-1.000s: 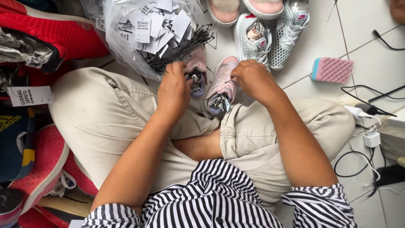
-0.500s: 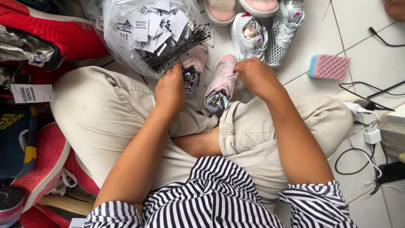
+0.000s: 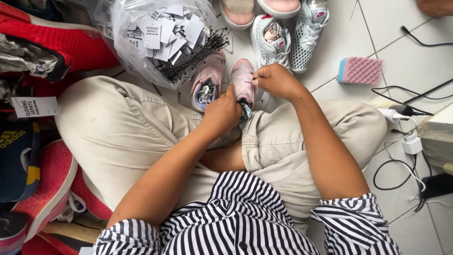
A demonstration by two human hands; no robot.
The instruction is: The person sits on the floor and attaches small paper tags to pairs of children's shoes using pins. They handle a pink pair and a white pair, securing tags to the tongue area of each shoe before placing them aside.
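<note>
Two small pink shoes stuffed with crumpled paper rest against my crossed legs. My left hand [image 3: 222,113] grips the right pink shoe [image 3: 242,81] at its opening. My right hand [image 3: 275,80] pinches a thin black tag string at that shoe's laces. The left pink shoe [image 3: 208,78] lies beside it, untouched. A clear plastic bag [image 3: 160,38] of white paper tags and black strings sits just behind the shoes.
A grey mesh pair of shoes [image 3: 288,35] and pink soles stand behind on the white tile floor. A pink sponge [image 3: 361,70] lies to the right, with black cables and a white charger [image 3: 410,141]. Red shoes [image 3: 52,179] pile up at left.
My left hand has shifted right from the left pink shoe onto the right one. My right hand stays at the laces, now pinching the string.
</note>
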